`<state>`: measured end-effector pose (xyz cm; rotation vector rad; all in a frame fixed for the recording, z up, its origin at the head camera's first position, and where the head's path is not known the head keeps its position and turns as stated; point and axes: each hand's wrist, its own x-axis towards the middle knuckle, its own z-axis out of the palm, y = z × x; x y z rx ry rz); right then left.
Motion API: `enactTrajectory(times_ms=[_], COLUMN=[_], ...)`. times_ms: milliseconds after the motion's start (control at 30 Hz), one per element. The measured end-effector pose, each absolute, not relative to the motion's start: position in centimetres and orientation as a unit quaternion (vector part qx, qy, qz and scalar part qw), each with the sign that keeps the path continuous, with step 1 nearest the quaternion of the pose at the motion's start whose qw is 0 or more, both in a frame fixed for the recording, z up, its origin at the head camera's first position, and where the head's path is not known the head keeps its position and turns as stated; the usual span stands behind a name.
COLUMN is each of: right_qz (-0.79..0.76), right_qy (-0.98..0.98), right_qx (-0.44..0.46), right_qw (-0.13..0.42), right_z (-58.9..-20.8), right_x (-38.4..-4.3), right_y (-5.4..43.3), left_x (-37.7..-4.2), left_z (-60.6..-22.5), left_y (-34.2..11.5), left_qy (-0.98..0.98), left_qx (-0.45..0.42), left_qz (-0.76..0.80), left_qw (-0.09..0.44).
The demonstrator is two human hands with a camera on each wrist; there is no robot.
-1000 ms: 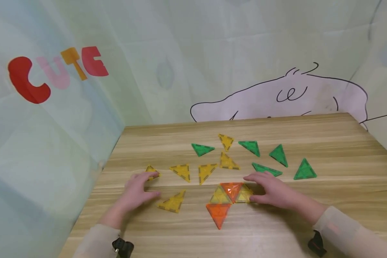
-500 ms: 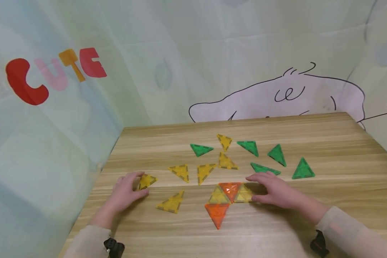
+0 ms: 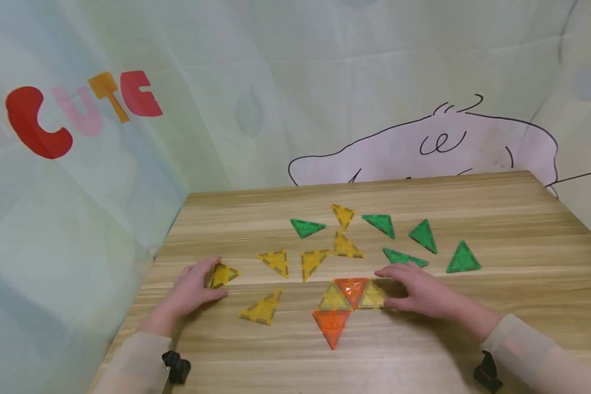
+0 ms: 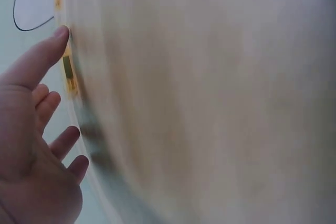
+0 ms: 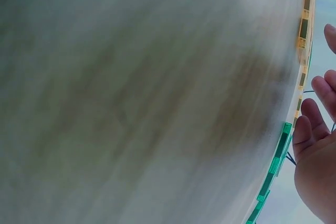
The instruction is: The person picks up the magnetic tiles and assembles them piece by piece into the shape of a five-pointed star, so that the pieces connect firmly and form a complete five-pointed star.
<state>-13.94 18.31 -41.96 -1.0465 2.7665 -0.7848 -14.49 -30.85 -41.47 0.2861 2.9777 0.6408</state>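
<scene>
My left hand (image 3: 191, 293) lies at the table's left with thumb and fingers spread around the left side of a yellow triangular magnetic tile (image 3: 225, 275). In the left wrist view, the thumb reaches up by the edge of a yellow tile (image 4: 69, 69). On the other side, my right hand (image 3: 421, 295) has its relaxed fingertips right at a yellow triangle tile (image 3: 371, 296). That tile joins a row with an orange tile (image 3: 351, 290) and another yellow tile (image 3: 334, 299). A second orange tile (image 3: 332, 326) hangs point-down below the row's left end.
Loose yellow tiles (image 3: 276, 262) lie across the middle and back of the wooden table (image 3: 256, 355); one larger yellow tile (image 3: 263, 311) is nearer. Several green tiles (image 3: 464, 259) are scattered at the back and right. A printed cloth backdrop (image 3: 236, 65) stands behind.
My left hand has moved left, uncovering more of the yellow tile beside it, which now shows slightly nearer me. The right hand and the joined tiles have stayed nearly still.
</scene>
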Motion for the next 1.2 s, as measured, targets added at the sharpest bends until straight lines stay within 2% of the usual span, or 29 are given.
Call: enactTrajectory(times_ms=[267, 700, 1200], right_qz=[-0.262, -0.259, -0.259], right_qy=[0.900, 0.902, 0.908], right_qx=[-0.346, -0.342, -0.323], right_qw=[0.046, 0.051, 0.064], right_z=[-42.0, -42.1, -41.7], right_x=[-13.9, -13.9, -13.8], right_y=[18.3, 18.6, 18.8], left_x=[-15.3, -16.0, -16.1], left_z=[-41.2, -40.8, -39.9], left_y=[-32.7, -32.3, -27.8], left_qy=[0.962, 0.966, 0.957], left_qx=[0.091, 0.117, 0.137], left_qz=[0.250, 0.216, 0.250], left_qw=[0.066, 0.077, 0.059])
